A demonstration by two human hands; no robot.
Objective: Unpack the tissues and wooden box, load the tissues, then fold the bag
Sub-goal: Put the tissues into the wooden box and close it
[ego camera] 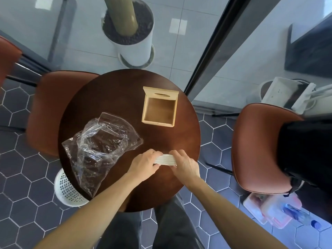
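A white stack of tissues sits near the front of the round dark wooden table. My left hand grips its left end and my right hand grips its right end. The wooden box stands open and empty at the far right of the table, its lid with an oval slot tipped up behind it. A crumpled clear plastic bag lies empty on the left, one corner hanging over the table's front-left edge.
Brown padded chairs stand at the left and right, the right one draped with black cloth. A white perforated bin sits under the table's left edge. A white planter stands beyond glass behind the table.
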